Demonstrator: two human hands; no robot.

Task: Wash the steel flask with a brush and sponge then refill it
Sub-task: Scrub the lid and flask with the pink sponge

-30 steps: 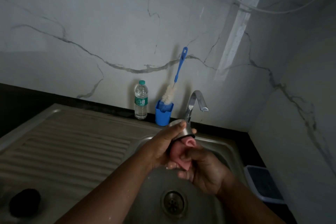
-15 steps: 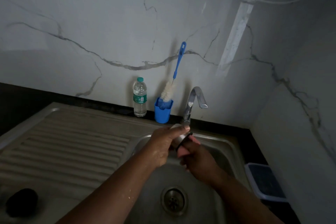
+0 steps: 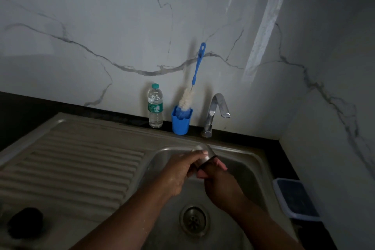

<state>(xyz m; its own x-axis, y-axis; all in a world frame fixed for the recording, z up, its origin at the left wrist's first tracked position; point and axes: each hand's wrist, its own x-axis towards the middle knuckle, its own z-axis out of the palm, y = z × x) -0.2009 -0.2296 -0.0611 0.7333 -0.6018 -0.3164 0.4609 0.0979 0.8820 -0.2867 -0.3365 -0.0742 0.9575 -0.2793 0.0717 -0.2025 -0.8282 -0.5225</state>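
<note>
Black object (image 3: 25, 222): a dark round thing at the near left corner of the drainboard; too dim to tell what it is.
Drain (image 3: 194, 220): round steel strainer in the sink floor, nearer than both hands.
Right hand (image 3: 220, 187): over the basin, its grip clenched round a pink sponge (image 3: 220, 165) that presses against the flask's side.
Left hand (image 3: 178, 170): wet and shiny, its grip grasping the steel flask (image 3: 199, 149) from the left, fingers curled over the body.
Flask position: held in the air above the sink (image 3: 249, 160), between the two hands, tilted so its rounded end points away toward the tap; a dark band (blurred) circles it near the sponge.
Drainboard (image 3: 77, 160): ribbed steel, stretching left of the basin.
White tray (image 3: 294, 199): a white-rimmed, dark-centred container on the black table (image 3: 284, 160) just right of the sink.
Tap (image 3: 215, 113): curved chrome spout behind the basin, beyond the flask.
Blue cup (image 3: 181, 121): stands on the table left of the tap, holding a bottle brush (image 3: 195, 79) with pale bristles and a blue handle leaning on the marble wall (image 3: 121, 26).
Water bottle (image 3: 155, 105): clear plastic, green cap and label, upright just left of the cup.
</note>
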